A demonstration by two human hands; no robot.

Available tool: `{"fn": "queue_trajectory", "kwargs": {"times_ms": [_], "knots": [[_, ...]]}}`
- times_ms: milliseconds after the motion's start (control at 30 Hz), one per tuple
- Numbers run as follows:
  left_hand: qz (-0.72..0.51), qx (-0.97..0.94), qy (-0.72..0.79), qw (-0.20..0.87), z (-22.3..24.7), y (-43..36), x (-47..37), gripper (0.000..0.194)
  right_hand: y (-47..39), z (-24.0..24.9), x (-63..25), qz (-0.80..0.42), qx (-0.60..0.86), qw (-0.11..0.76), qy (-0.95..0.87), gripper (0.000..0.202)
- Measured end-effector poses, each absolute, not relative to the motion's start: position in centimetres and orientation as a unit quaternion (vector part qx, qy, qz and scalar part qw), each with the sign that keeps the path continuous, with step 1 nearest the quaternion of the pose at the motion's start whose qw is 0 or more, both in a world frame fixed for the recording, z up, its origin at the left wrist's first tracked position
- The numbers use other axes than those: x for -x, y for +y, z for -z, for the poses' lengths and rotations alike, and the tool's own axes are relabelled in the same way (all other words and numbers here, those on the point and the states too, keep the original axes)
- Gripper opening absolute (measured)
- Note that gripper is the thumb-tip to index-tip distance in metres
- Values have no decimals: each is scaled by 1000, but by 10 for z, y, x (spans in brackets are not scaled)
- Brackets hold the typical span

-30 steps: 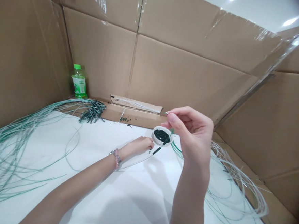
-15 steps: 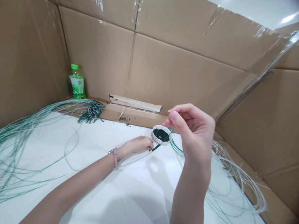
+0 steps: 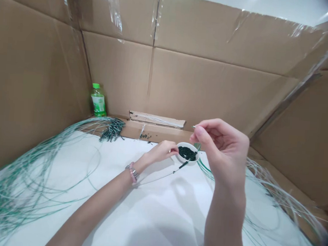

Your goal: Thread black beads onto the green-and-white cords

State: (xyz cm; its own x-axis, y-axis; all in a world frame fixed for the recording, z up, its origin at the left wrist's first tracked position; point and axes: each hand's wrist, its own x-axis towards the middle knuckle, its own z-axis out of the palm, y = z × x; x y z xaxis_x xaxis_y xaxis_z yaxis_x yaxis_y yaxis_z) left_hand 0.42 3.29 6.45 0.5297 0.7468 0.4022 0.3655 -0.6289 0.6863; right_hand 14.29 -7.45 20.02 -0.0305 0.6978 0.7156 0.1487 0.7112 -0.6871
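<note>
My right hand (image 3: pixel 224 149) is raised on the right, its thumb and forefinger pinching a thin green string (image 3: pixel 198 147) whose pale tip pokes out past the fingers. The string drops from this hand across a small white bowl (image 3: pixel 179 161). Tiny dark beads (image 3: pixel 186 153) fill the bowl. A short row of the same beads (image 3: pixel 183 165) is threaded on the line just in front of it, and a thin pale length continues toward my left wrist. My left hand (image 3: pixel 162 152) rests at the bowl's left rim, fingers closed on the edge.
On the left lie many loose green and pale strings (image 3: pixel 34 174), ending in a dark beaded bundle (image 3: pixel 113 130). More strings (image 3: pixel 282 198) coil at right. A green bottle (image 3: pixel 98 101) stands at the back left. Cardboard walls (image 3: pixel 211 89) enclose the white surface (image 3: pixel 152 212); stray beads (image 3: pixel 145 136) lie behind.
My left hand has moved off the beaded part of the string to the bowl's left rim. My right hand keeps its pinch. The whole view has shifted slightly.
</note>
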Motion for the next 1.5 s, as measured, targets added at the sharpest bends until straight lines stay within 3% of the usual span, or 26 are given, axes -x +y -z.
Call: {"fn": "queue_trajectory", "kwargs": {"times_ms": [267,367,467,600,1500], "knots": [[-669,-629,274,288,-141,-5,14,40,-74,-192,-128,-178,304,619,-702,6],[-709,-560,178,389,-157,-32,8,39,-79,-189,-119,-171,267,642,-697,8],[-693,-496,64,520,-166,-52,2,32,-86,-187,-114,-155,236,669,-688,11],[-674,-481,31,560,-170,-63,-1,25,-95,-185,-113,-138,224,676,-688,14],[-657,-590,97,459,-166,-58,13,15,-98,-192,-121,-67,264,623,-734,13]]}}
